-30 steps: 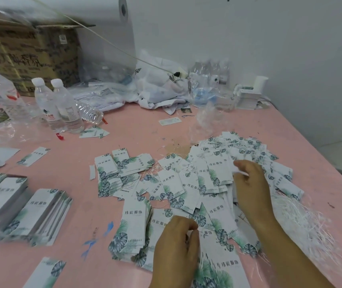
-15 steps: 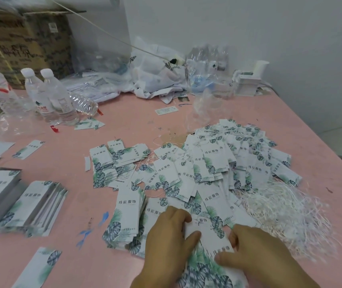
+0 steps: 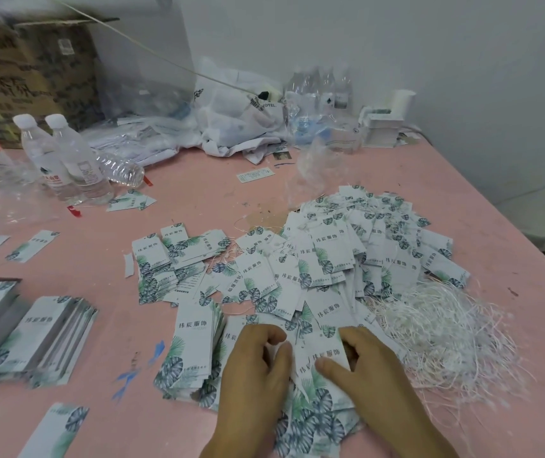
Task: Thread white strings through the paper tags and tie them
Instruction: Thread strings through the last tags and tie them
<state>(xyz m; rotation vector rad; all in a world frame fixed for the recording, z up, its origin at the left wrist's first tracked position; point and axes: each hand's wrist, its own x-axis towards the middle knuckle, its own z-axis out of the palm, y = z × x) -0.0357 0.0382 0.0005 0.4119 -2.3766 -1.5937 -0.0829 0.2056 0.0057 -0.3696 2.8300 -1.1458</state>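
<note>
Many white paper tags with green leaf prints lie in a loose heap (image 3: 347,259) in the middle of the pink table (image 3: 198,200). A tangle of white strings (image 3: 436,338) lies to the right of the heap. At the near edge both hands meet on a small stack of tags (image 3: 319,357). My left hand (image 3: 254,375) pinches its left edge between thumb and curled fingers. My right hand (image 3: 367,375) holds its right side, thumb on top and fingers curled over the edge. No string shows in either hand.
Neat tag stacks (image 3: 49,335) sit at the left, and one loose tag (image 3: 53,431) lies at the near left. Water bottles (image 3: 66,160), a cardboard box (image 3: 16,77), plastic bags (image 3: 238,120) and a white device (image 3: 387,120) line the back. The table's edge runs along the right.
My right hand came back from the far side of the heap to the near stack beside my left hand and took hold of it. The left hand stayed put.
</note>
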